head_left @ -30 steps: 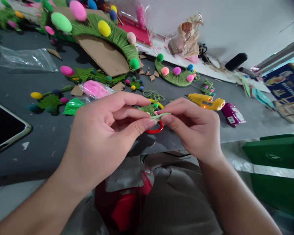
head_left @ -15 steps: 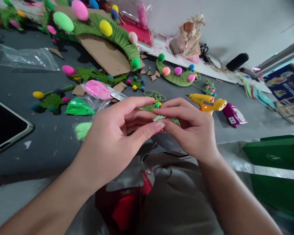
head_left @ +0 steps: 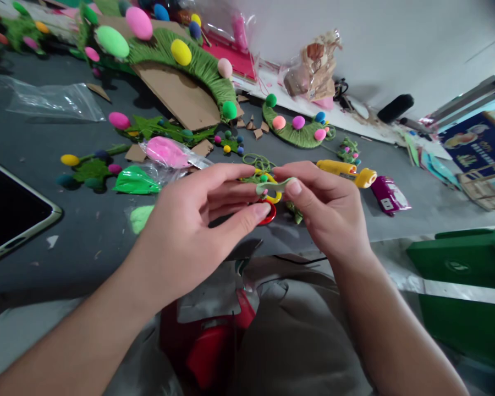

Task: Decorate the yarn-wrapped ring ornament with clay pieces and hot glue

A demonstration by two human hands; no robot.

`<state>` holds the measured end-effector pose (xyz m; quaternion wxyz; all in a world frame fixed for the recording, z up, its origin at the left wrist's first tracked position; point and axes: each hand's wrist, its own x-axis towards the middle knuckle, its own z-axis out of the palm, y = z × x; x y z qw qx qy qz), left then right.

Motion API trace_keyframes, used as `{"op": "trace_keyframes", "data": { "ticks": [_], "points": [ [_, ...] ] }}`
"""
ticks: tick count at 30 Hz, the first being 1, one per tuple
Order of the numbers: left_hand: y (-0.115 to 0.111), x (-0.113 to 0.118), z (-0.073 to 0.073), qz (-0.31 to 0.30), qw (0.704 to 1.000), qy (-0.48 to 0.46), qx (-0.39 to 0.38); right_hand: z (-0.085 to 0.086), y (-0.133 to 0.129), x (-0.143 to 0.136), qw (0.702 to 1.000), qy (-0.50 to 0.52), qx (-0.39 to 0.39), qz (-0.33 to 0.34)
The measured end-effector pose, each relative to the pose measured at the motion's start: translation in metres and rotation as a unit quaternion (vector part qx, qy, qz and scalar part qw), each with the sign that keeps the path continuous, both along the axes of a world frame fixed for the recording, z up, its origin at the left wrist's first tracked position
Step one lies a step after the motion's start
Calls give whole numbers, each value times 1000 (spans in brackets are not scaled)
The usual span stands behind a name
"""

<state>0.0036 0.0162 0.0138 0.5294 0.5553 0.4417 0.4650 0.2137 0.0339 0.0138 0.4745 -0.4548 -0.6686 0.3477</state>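
A thin, wavy strip of light green clay [head_left: 274,187] spans the gap between my hands. My right hand [head_left: 328,203] pinches its right end between thumb and fingers. At the other end, the strip sits against the fingertips of my left hand [head_left: 206,220], whose thumb lies lower and a little apart. Behind and below the strip show a yellow ring [head_left: 277,197] and a red ring [head_left: 270,213], which look like scissor handles. Just beyond my hands is a loop of green yarn [head_left: 259,160]. A yellow glue gun [head_left: 346,171] lies beyond my right hand.
Bags of pink clay [head_left: 167,152] and green clay [head_left: 135,181] lie left of my hands, near a tablet [head_left: 16,212]. Yarn-wrapped green arcs [head_left: 208,77] with coloured balls stand behind. A purple packet [head_left: 391,195] is on the right, above a green bin [head_left: 462,258].
My hands have moved apart, the right one shifting slightly right. The light green clay, mostly hidden by my fingers before, now shows as a longer strip, and the coloured rings have come into view.
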Motion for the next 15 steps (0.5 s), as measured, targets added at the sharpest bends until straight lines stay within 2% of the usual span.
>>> {"op": "trace_keyframes", "data": {
  "ticks": [3, 8, 12, 15],
  "points": [
    [-2, 2, -3, -17, 1000, -23, -1, -1, -2, -5, 999, -15, 3, 35],
    [-1, 2, 2, 18, 999, 46, 20, 1, -5, -14, 998, -1, 8, 70],
    [0, 0, 6, 50, 993, 85, 66, 2, -7, -17, 999, 27, -18, 41],
    [-1, -2, 3, 47, 992, 93, 70, -3, -6, -16, 999, 47, -20, -5]
  ]
}}
